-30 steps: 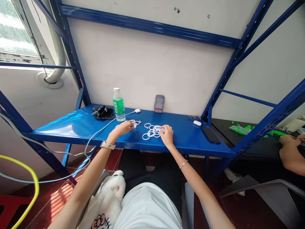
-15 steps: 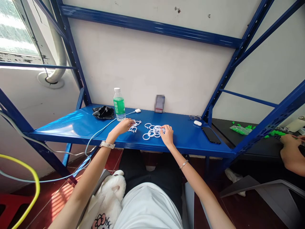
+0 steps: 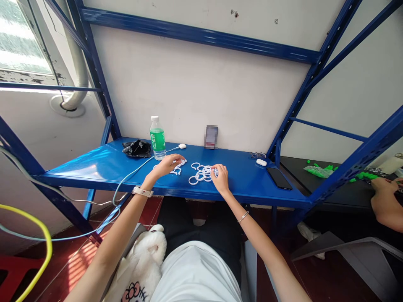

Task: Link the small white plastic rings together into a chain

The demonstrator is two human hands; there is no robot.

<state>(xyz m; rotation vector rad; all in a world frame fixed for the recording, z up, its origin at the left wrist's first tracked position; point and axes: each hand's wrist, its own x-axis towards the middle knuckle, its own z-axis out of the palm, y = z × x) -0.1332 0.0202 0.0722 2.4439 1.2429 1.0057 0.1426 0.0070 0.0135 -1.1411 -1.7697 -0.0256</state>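
Observation:
Two groups of small white plastic rings, some with a little hook-like end, lie on the blue metal shelf [image 3: 103, 165]. My left hand [image 3: 170, 165] reaches over the left group of rings [image 3: 178, 170] with its fingers stretched out, hiding part of it. It looks open, with nothing plainly held. At the right edge of the bigger pile of rings [image 3: 200, 174], my right hand [image 3: 221, 179] has its fingers bent and pinched on a white ring, partly covered by the fingertips.
A water bottle [image 3: 158, 140] with a green label stands behind my left hand, beside a crumpled black bag [image 3: 137, 148]. A light blue cable [image 3: 134, 171] crosses the shelf. A phone [image 3: 279, 178], a white case [image 3: 261, 162] and glasses [image 3: 257, 155] lie right. Another person's hand [image 3: 385, 191] is far right.
My left hand has moved a little to the right over the left group, uncovering a ring behind it. My right hand has shifted only slightly at the pile.

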